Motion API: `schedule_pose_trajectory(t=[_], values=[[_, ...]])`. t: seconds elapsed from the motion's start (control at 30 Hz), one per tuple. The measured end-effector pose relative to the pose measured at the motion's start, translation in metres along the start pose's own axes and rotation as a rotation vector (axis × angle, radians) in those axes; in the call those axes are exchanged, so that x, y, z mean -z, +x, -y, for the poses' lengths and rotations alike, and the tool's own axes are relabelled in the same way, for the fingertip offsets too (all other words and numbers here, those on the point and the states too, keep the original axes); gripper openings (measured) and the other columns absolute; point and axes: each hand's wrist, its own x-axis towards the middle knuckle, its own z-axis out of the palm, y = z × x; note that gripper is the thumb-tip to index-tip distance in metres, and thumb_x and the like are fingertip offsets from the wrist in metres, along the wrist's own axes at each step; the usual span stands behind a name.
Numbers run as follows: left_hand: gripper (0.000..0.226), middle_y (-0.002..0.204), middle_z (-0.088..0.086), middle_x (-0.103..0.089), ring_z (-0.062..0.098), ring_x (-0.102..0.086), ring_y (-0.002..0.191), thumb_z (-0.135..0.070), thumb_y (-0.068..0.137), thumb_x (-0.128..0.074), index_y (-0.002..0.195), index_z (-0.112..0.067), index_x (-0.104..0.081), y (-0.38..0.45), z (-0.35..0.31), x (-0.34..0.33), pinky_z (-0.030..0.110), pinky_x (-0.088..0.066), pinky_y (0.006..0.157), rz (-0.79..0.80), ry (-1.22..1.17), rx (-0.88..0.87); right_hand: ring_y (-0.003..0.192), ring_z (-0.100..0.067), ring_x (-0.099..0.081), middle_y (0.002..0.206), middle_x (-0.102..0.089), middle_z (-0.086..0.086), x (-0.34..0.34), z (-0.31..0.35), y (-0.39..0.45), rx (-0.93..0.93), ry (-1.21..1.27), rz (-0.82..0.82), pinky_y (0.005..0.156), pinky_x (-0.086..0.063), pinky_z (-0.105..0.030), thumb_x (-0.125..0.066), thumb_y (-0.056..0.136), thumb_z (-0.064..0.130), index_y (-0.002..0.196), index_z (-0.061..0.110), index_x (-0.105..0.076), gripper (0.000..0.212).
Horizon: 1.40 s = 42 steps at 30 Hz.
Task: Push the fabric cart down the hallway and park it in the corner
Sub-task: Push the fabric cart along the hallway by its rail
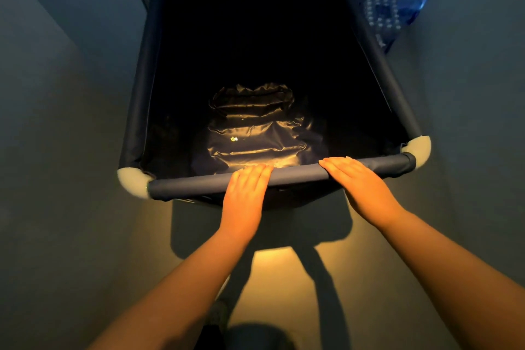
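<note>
**Spotter:** Navy fabric sleeves the near rail (298,175), and that rail is your landmark. Your left hand (245,196) lies flat on it left of its middle, fingers straight and draped over the top, not curled under. Your right hand (360,187) rests the same way right of its middle: both palms pressing, nothing gripped.

**Operator:** And the load from there?

**Spotter:** The deep, dark navy fabric cart (272,65) stretches straight away from the rail, its long axis running ahead of you. Its liner is slick and wrinkled, catching warm light just beyond the rail, and it looks empty apart from a few pale specks. White rounded corner caps (133,182) end the rail on both sides. Your right hand sits nearer its cap than your left does.

**Operator:** Room to go?

**Spotter:** Little, I judge. Grey walls (56,94) close in beside both long sides, and shrink-wrapped blue bottle packs (397,8) stand beyond the rail's right end. The cart looks nearly parked; any last push should be straight and gentle.
</note>
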Motion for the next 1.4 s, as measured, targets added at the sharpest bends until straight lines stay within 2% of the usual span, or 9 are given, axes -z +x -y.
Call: schedule_pose_trajectory(t=[0.07, 0.17, 0.4, 0.57, 0.73, 0.9, 1.07, 1.2, 1.4], values=[[0.056, 0.120, 0.013, -0.061, 0.032, -0.058, 0.108, 0.005, 0.073, -0.064, 0.127, -0.005, -0.052, -0.002, -0.011, -0.004, 0.043, -0.044, 0.096, -0.025, 0.000, 0.019, 0.117, -0.047, -0.050, 0.126, -0.054, -0.031, 0.006, -0.007, -0.001, 0.046, 0.028, 0.020, 0.100, -0.033, -0.054, -0.054, 0.076, -0.007, 0.126, -0.008, -0.047, 0.051], [0.055, 0.120, 0.013, -0.062, 0.031, -0.058, 0.108, 0.004, 0.074, -0.063, 0.126, -0.005, -0.053, -0.009, -0.030, -0.009, 0.042, -0.044, 0.096, -0.035, -0.009, 0.058, 0.125, -0.039, -0.046, 0.133, -0.050, -0.024, 0.013, -0.018, -0.007, 0.066, -0.011, 0.041, 0.107, -0.028, -0.045, -0.062, 0.071, -0.013, 0.129, -0.002, -0.046, 0.061], [0.048, 0.123, 0.011, -0.061, 0.029, -0.057, 0.110, 0.001, 0.081, -0.060, 0.128, -0.006, -0.052, -0.029, -0.080, -0.017, 0.042, -0.043, 0.098, -0.039, -0.080, 0.171, 0.128, -0.032, -0.043, 0.136, -0.049, -0.016, 0.021, -0.038, -0.031, 0.055, -0.036, 0.061, 0.111, -0.027, -0.042, -0.059, 0.075, -0.011, 0.132, 0.007, -0.045, 0.061], [0.052, 0.131, 0.007, -0.057, 0.025, -0.054, 0.118, -0.003, 0.082, -0.060, 0.132, -0.010, -0.049, -0.046, -0.116, -0.025, 0.039, -0.040, 0.103, -0.034, -0.086, 0.212, 0.118, -0.026, -0.049, 0.128, -0.055, -0.007, 0.021, -0.048, -0.052, 0.105, -0.065, -0.005, 0.104, -0.033, -0.033, -0.059, 0.069, -0.015, 0.127, 0.020, -0.042, 0.070], [0.063, 0.123, 0.001, -0.063, 0.018, -0.059, 0.111, -0.004, 0.068, -0.074, 0.127, -0.013, -0.055, -0.065, -0.151, -0.026, 0.035, -0.044, 0.099, -0.034, -0.067, 0.238, 0.121, -0.022, -0.047, 0.129, -0.054, -0.004, 0.027, -0.055, -0.077, 0.096, -0.055, 0.003, 0.110, -0.024, -0.033, -0.057, 0.074, -0.013, 0.126, 0.020, -0.044, 0.064], [0.068, 0.121, 0.001, -0.063, 0.017, -0.060, 0.110, -0.003, 0.061, -0.076, 0.125, -0.013, -0.056, -0.084, -0.179, -0.027, 0.034, -0.044, 0.099, -0.010, -0.054, 0.258, 0.119, -0.027, -0.049, 0.126, -0.056, -0.008, 0.031, -0.050, -0.105, 0.055, -0.020, -0.033, 0.110, -0.031, -0.044, -0.053, 0.072, -0.018, 0.122, 0.015, -0.049, 0.060], [0.069, 0.122, 0.002, -0.063, 0.018, -0.060, 0.111, 0.001, 0.060, -0.075, 0.125, -0.011, -0.056, -0.103, -0.201, -0.027, 0.036, -0.044, 0.098, -0.001, -0.085, 0.248, 0.119, -0.026, -0.049, 0.124, -0.057, -0.007, 0.027, -0.049, -0.136, 0.018, -0.005, -0.079, 0.110, -0.027, -0.040, -0.051, 0.072, -0.020, 0.120, 0.014, -0.052, 0.059], [0.074, 0.120, 0.003, -0.064, 0.019, -0.061, 0.109, 0.002, 0.055, -0.077, 0.125, -0.011, -0.057, -0.122, -0.215, -0.026, 0.038, -0.044, 0.098, 0.034, -0.073, 0.238, 0.122, -0.026, -0.048, 0.126, -0.056, -0.008, 0.023, -0.046, -0.163, -0.031, 0.005, -0.082, 0.112, -0.027, -0.043, -0.049, 0.072, -0.021, 0.121, 0.014, -0.051, 0.060], [0.079, 0.123, 0.000, -0.063, 0.017, -0.060, 0.111, -0.005, 0.049, -0.081, 0.125, -0.012, -0.058, -0.157, -0.227, -0.019, 0.035, -0.046, 0.097, 0.133, -0.081, 0.147, 0.121, -0.025, -0.047, 0.126, -0.056, -0.008, 0.015, -0.032, -0.211, -0.086, -0.010, -0.118, 0.110, -0.023, -0.036, -0.051, 0.068, -0.023, 0.123, 0.016, -0.049, 0.068]])
